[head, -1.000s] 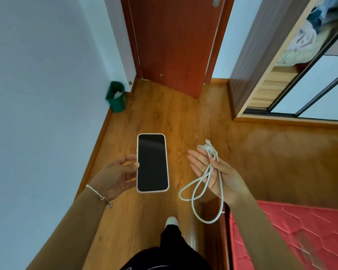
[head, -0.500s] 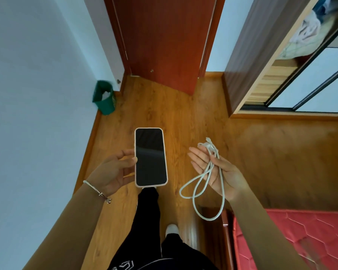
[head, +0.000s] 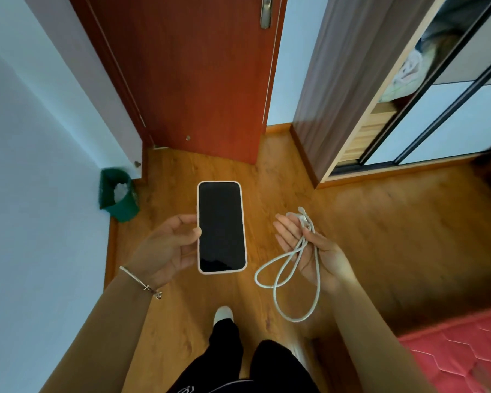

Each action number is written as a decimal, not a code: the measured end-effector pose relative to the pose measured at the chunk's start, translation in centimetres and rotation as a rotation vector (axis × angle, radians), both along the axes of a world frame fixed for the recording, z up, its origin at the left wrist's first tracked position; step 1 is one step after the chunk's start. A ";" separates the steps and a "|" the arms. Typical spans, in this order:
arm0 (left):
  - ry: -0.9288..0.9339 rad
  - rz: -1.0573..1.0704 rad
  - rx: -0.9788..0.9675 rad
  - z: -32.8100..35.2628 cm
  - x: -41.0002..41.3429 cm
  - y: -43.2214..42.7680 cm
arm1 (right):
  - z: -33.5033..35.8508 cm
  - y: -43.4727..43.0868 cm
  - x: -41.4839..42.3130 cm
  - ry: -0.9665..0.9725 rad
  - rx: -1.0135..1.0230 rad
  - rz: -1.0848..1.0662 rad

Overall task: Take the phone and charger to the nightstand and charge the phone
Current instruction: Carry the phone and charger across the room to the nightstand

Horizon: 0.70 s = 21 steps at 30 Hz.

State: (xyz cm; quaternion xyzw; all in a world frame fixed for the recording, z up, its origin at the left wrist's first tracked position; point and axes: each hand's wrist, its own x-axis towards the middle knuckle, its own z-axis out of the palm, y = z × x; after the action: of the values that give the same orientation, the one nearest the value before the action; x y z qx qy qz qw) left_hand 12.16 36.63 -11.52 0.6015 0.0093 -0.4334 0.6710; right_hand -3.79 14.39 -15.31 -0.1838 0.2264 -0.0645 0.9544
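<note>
Wood floor (head: 380,236) fills the view, with a red-brown door (head: 199,75) at 12 o'clock, a wardrobe (head: 338,80) at 2 and a green bin (head: 125,211) at 9. The phone (head: 221,226) is mid-frame, its dark screen up in a pale case. The left hand (head: 167,248) grips its 9 o'clock edge, thumb on the rim. At 3 o'clock, apart from it, the right hand (head: 309,251) lies palm up, its thumb pinning a white cable (head: 305,222) whose loops hang toward 6.

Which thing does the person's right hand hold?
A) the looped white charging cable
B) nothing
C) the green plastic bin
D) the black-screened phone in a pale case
A: the looped white charging cable lies across the palm of the right hand, under its thumb; the left hand holds the black-screened phone.
</note>
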 end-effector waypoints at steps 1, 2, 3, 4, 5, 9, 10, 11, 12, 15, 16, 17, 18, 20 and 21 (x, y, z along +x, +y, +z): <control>0.001 -0.008 -0.006 0.0 1.2 -0.2 | 0.0 0.1 1.0 0.010 -0.001 -0.011; 0.005 -0.016 -0.007 -0.1 2.4 -0.5 | 0.0 0.1 1.8 0.014 -0.005 -0.019; 0.013 -0.027 -0.003 -0.2 3.4 -0.9 | 0.0 0.1 2.5 0.016 -0.008 -0.025; 0.026 -0.041 0.002 -0.4 4.3 -1.3 | 0.0 -0.1 3.0 0.018 -0.008 -0.033; 0.044 -0.055 0.002 -0.6 5.1 -1.8 | -0.1 -0.3 3.5 0.025 -0.006 -0.046; 0.114 -0.105 0.009 -1.6 8.1 -3.9 | -0.5 -2.0 5.0 0.071 -0.014 -0.103; 0.128 -0.122 0.008 -1.9 8.8 -4.6 | -0.7 -2.5 5.3 0.083 -0.024 -0.113; 0.144 -0.139 0.006 -2.1 9.4 -5.2 | -0.9 -3.1 5.8 0.095 -0.029 -0.123; 0.161 -0.154 0.006 -2.4 10.2 -5.9 | -1.1 -3.6 6.2 0.105 -0.025 -0.135; 0.175 -0.187 0.014 -3.0 12.5 -8.3 | -2.0 -5.2 8.0 0.126 0.007 -0.162; 0.168 -0.196 0.021 -3.1 13.4 -9.3 | -2.3 -5.9 8.8 0.122 0.013 -0.167; 0.163 -0.201 0.030 -3.2 14.2 -10.3 | -2.5 -6.6 9.6 0.115 0.018 -0.173; 0.158 -0.206 0.037 -3.3 15.1 -11.2 | -2.6 -7.3 10.4 0.109 0.019 -0.180; 0.152 -0.216 0.045 -3.3 16.7 -13.2 | -2.7 -8.9 12.1 0.106 0.019 -0.197; 0.149 -0.225 0.047 -3.1 17.6 -14.3 | -2.7 -9.8 13.0 0.101 0.026 -0.210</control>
State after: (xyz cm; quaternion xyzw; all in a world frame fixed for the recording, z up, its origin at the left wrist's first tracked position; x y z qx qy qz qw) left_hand 29.73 22.37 -14.63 0.5803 0.0019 -0.5490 0.6015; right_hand 9.17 4.60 -18.02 -0.1495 0.2931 -0.1519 0.9320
